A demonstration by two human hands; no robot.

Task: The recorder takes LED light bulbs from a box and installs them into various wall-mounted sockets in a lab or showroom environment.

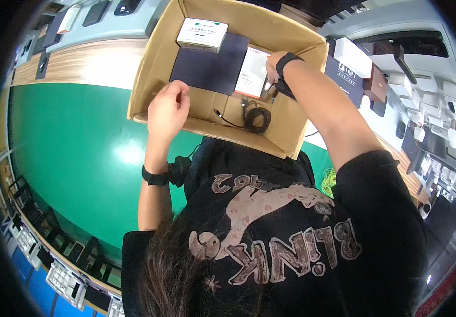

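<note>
An open cardboard box [156,63] stands in front of me. My left hand [168,108] is over its near left edge, fingers curled together, with nothing visible in them. My right hand [276,66] reaches in at the right side, fingers bent down beside a white box with orange edges [252,71]. Just below those fingers shows a small light-coloured piece [267,85]; what they grip is partly hidden. A coiled black cable [257,120] lies on the box floor nearest me. Behind it are a dark flat panel [206,68] and a small white carton [202,34].
The cardboard box rests across a green mat [69,158] and a wood-grained table strip [95,61]. To the right stand a dark blue box [344,79], a white box [353,57] and a brown box [376,84]. A yellow-green tangle [329,181] lies by my right side.
</note>
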